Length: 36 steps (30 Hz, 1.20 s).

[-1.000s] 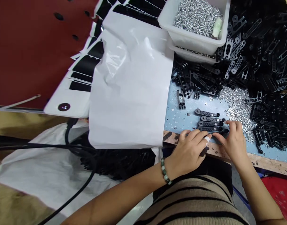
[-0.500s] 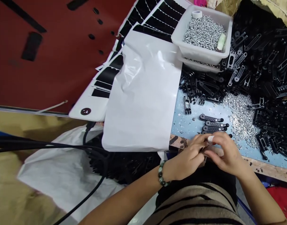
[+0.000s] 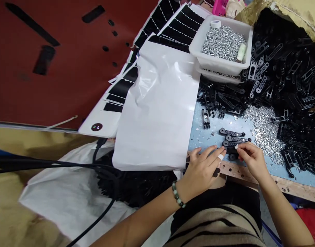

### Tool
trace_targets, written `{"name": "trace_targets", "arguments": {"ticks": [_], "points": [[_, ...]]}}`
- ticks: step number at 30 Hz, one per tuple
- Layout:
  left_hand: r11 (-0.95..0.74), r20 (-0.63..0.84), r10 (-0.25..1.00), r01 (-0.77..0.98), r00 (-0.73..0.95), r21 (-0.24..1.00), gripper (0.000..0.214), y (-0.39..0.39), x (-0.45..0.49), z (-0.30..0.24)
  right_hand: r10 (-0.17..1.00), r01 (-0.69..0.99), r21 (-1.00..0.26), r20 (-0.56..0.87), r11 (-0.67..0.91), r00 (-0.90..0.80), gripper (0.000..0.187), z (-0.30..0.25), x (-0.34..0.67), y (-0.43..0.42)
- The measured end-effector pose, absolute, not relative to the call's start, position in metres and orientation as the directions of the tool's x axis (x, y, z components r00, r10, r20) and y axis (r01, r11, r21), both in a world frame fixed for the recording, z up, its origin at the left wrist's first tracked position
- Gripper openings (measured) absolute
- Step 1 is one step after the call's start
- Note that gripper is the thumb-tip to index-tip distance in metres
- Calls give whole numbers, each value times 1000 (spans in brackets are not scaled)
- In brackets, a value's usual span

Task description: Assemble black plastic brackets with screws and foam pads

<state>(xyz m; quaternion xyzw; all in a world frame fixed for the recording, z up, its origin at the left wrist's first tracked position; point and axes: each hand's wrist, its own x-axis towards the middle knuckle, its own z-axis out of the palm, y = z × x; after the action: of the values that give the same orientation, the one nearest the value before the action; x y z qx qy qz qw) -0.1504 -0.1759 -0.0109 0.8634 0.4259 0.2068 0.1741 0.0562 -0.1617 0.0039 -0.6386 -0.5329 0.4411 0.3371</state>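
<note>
My left hand point(image 3: 204, 167) reaches over the table edge, palm down, fingers stretched out and apart. Its taped index finger is beside the near ends of a row of black plastic arms point(image 3: 232, 133). A small black piece point(image 3: 216, 172) shows below that finger; whether the hidden thumb holds it is unclear. With thumb and fingers pinched together, my right hand point(image 3: 253, 160) grips the end of a black plastic arm point(image 3: 229, 150) low in the row. White tape wraps a fingertip there. Another dark part point(image 3: 233, 156) lies just below, partly covered.
Loose silver rivets and washers point(image 3: 265, 132) lie right of the row. Behind them rises a large heap of black parts point(image 3: 283, 79). A white bin of rivets point(image 3: 195, 48) stands at the back. White sheeting point(image 3: 157, 130) covers the left side; black cables point(image 3: 56, 164) hang beyond it.
My hands, together over the table edge before, have moved apart and forward. The left fingers have straightened out, and the right hand has come to the row of arms.
</note>
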Motion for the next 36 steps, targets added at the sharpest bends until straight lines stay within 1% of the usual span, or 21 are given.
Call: {"name": "trace_targets", "arguments": {"ticks": [4, 7, 9, 12, 14, 16, 18, 21, 24, 26, 29, 31, 33, 35, 36], "points": [[-610, 224, 786, 667, 576, 428, 42, -175, -149, -14, 981, 454, -873, -193, -177, 12, 19, 0, 56, -159], [-619, 223, 780, 668, 585, 414, 43, -175, -147, -14, 986, 534, -834, -169, -136, -12, 18, -1, 56, -158], [-620, 212, 778, 665, 592, 416, 43, -174, -146, -13, 990, 618, -778, -140, -112, 4, 15, -1, 56, -157], [-612, 180, 779, 663, 601, 432, 45, -171, -144, -9, 991, 746, -658, -127, -106, 29, 12, 2, 55, -155], [-599, 159, 781, 653, 604, 463, 45, -167, -144, -4, 994, 815, -574, -106, -83, 26, 19, 5, 56, -155], [-576, 141, 787, 633, 601, 517, 46, -163, -145, 2, 1000, 853, -521, -27, -10, -5, 26, 8, 57, -155], [-540, 122, 797, 609, 591, 581, 46, -158, -145, 8, 995, 834, -543, 81, 99, -65, 23, 12, 57, -157], [-495, 89, 798, 562, 597, 663, 48, -154, -144, 12, 956, 684, -668, 188, 293, -226, 23, 21, 50, -161], [-468, 75, 771, 482, 633, 741, 50, -154, -141, 12, 872, 548, -701, 228, 456, -434, 23, 30, 38, -166], [-445, 92, 764, 419, 639, 791, 51, -155, -140, 11, 846, 520, -700, 238, 490, -478, 18, 34, 32, -168], [-414, 137, 804, 378, 579, 828, 56, -156, -140, 12, 872, 512, -736, 219, 442, -437, 13, 36, 35, -171], [-399, 167, 857, 424, 487, 813, 59, -155, -141, 13, 925, 530, -776, 178, 342, -336, 11, 33, 45, -171], [-417, 188, 876, 502, 444, 758, 55, -154, -141, 12, 981, 539, -824, 105, 176, -160, 10, 26, 57, -168], [-477, 189, 850, 564, 492, 674, 44, -153, -141, 10, 1000, 513, -858, 7, 9, -6, 13, 18, 68, -164], [-510, 184, 831, 585, 526, 630, 40, -153, -140, 8, 999, 500, -865, -37, -49, 33, 16, 13, 71, -162]]}}
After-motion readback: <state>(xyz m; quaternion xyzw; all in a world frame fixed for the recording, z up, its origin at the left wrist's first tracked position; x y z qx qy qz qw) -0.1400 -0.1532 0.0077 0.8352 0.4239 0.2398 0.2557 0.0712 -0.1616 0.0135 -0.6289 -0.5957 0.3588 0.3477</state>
